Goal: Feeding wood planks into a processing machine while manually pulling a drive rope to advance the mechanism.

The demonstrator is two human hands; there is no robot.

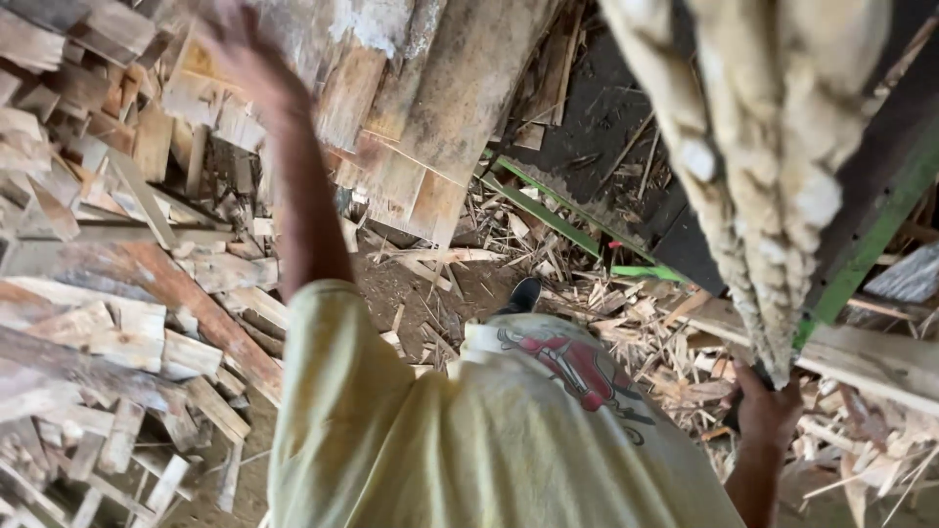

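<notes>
The slab (773, 166) is a long, rough piece of wood, pale yellow-cream, with a fibrous, splintered surface and some whitish spots. It hangs steeply in the right part of the view, wide at the top and narrow at the low end. There the right hand (768, 411) is closed around its tip, above the scraps on the ground.

The left hand (249, 64) is raised high against the planks (421, 108), a leaning bundle of flat grey-brown boards at the top middle. The hand is blurred, so I cannot tell if its fingers are spread or gripping a board. The two hands are well apart.

I count one slab, two hands and one black shoe (523, 293). The shoe stands on the brown dirt between the planks and the scraps (646, 332), which are thin pale splinters, too many to count. On the left lies the woodpile (108, 293), many short grey and reddish offcuts, also too many to count.

The person wears a pale yellow shirt (391, 440) with one red picture printed on it. Behind the slab stands a green metal frame (871, 244), and two thin green bars (548, 215) lie on the dark ground.
</notes>
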